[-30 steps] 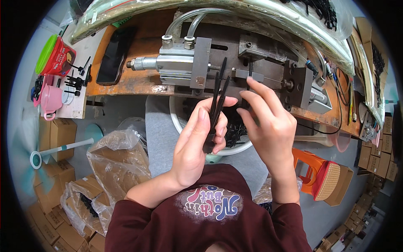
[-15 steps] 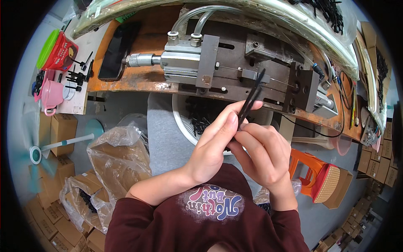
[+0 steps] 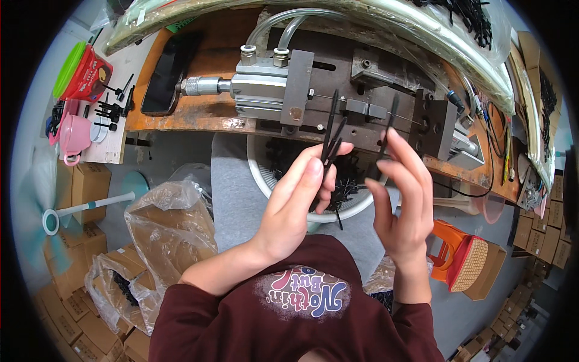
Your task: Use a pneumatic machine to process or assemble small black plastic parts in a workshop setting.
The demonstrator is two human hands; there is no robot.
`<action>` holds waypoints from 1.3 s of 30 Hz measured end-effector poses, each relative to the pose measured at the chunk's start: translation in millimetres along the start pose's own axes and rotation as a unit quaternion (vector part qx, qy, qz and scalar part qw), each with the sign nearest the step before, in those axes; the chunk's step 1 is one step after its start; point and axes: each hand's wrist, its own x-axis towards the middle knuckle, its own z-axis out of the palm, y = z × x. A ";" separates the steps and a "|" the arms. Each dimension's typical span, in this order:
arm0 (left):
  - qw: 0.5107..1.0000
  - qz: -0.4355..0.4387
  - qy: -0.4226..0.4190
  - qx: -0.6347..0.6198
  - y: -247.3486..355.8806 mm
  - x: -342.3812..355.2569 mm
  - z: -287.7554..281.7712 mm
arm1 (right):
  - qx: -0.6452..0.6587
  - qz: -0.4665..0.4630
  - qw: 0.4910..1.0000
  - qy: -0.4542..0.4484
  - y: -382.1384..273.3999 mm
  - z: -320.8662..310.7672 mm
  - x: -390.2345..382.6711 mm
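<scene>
My left hand [image 3: 297, 196] is closed around a small bunch of thin black rods [image 3: 332, 137] that point up and away from me. In my right hand [image 3: 405, 208] a single thin black rod [image 3: 392, 117] is pinched upright, slightly blurred. Both hands hover over a white basin [image 3: 258, 172] that holds many black rods [image 3: 347, 190]. Just beyond my hands stands a metal press fixture [image 3: 288, 90] with a cylinder at its left and a small clamp block [image 3: 367, 108] at its middle, crossed by a thin metal pin.
The fixture sits on a wooden bench [image 3: 199, 123], with a black phone [image 3: 166, 78] at its left. Clear air hoses [image 3: 295, 23] arch behind. To the left are a pink cup [image 3: 75, 133], a fan [image 3: 51, 222] and a plastic-lined box [image 3: 172, 223]; an orange stool [image 3: 449, 250] stands right.
My hands have come apart: the right has moved to the right with one black rod, and the left has shifted slightly left with the rest of the bunch.
</scene>
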 end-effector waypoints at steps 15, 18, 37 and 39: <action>0.998 0.050 -0.011 -0.020 11.5 -6.6 -0.5 | -0.139 0.031 0.978 -0.153 3.4 -0.5 25.5; 0.999 0.043 -0.003 0.019 12.0 -3.3 -0.5 | -0.011 0.027 0.996 -0.089 4.4 -2.3 24.4; 0.995 -0.032 -0.047 0.085 7.0 -3.0 -5.9 | -0.062 0.084 0.991 0.086 1.1 3.5 3.9; 0.998 -0.032 -0.033 0.044 4.7 -4.7 -6.5 | -0.060 0.056 0.995 0.064 6.6 19.1 0.6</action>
